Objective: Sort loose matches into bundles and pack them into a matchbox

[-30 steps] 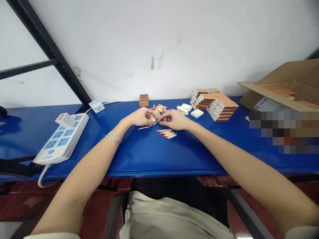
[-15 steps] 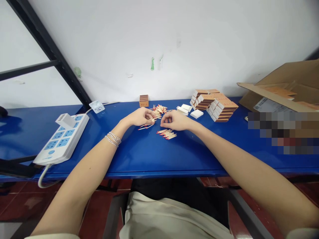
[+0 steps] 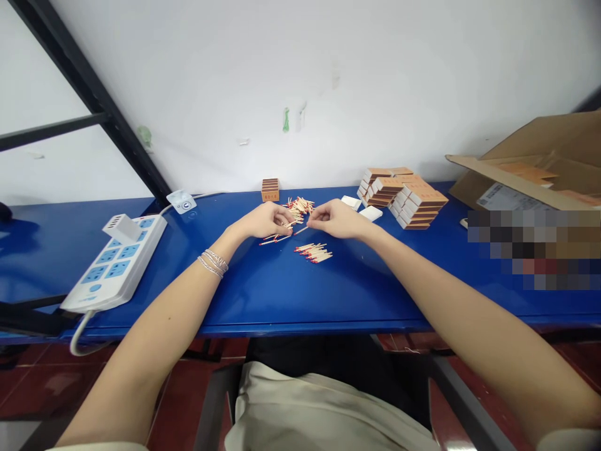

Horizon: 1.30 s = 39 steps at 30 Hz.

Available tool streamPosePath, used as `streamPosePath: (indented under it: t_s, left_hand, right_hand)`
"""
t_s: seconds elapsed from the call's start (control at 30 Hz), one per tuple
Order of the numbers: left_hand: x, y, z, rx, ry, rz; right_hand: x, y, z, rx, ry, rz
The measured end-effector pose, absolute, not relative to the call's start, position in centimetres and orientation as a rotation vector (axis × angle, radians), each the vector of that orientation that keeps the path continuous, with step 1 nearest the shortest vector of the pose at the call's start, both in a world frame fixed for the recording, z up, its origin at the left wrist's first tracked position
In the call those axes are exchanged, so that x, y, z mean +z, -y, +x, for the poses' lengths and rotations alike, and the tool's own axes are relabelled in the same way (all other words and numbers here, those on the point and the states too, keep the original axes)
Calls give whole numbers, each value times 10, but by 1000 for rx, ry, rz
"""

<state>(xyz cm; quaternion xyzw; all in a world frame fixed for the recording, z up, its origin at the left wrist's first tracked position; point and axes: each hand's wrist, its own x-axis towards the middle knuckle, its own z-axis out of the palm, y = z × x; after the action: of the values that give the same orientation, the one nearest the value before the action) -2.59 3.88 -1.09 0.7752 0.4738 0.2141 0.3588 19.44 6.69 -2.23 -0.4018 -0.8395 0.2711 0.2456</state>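
Note:
My left hand (image 3: 265,220) rests on the blue table (image 3: 244,294) with its fingertips pinched on a few wooden matches (image 3: 285,224). Loose red-tipped matches (image 3: 275,238) lie just below it. My right hand (image 3: 338,219) is beside the far side of the gap, and a single match (image 3: 300,230) runs from its fingertips. Between my hands and behind them lies a loose heap of matches (image 3: 299,208). A neater bundle of red-tipped matches (image 3: 313,252) sits nearer me, below my right hand.
Stacked orange-and-white matchboxes (image 3: 416,203) and white box trays (image 3: 370,213) stand to the right, with one small matchbox stack (image 3: 270,190) behind the heap. A white power strip (image 3: 115,263) lies at left. An open cardboard box (image 3: 530,160) sits at right, beside a pixelated patch.
My right hand has moved away from the neat bundle, toward the far side and right. A single match now shows at its fingertips. My left hand has barely moved.

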Motion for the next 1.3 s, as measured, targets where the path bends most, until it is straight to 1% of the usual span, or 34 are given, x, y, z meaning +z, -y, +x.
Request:
streamPosePath:
  t_s: [0.17,0.23,0.37,0.43,0.57,0.73,0.93,1.0,1.1,1.3]
  left_hand:
    - [-11,-38,-26,570,-1277,2052]
    - [-11,-39,-25,589,-1283,2097]
    - [-14,-39,-22,600,-1250,2122]
    - [-16,-40,-20,601,-1215,2104]
    - [-18,-41,-18,616,-1172,2070]
    - [-19,-42,-21,623,-1184,2013]
    - [-17,-41,-21,619,-1210,1995]
    - [-17,-40,-21,619,-1204,1987]
    - [-17,-40,-19,614,-1175,1992]
    - [-19,-41,-18,614,-1145,2032]
  right_hand:
    - [-14,-63,205,949,2547,-970]
    - [-13,-62,204,944,2619,-955]
    - [-22,-62,193,732,2374,-1101]
    - [-30,-63,187,695,2276,-1117]
    - [-34,-63,181,722,2242,-1085]
    - [-18,-66,198,702,2245,-1095]
    - [-10,-67,215,1016,2580,-924]
    - [-12,-65,211,982,2565,-964]
    - [-18,-61,199,869,2384,-1046]
    - [-27,-60,186,883,2310,-1070]
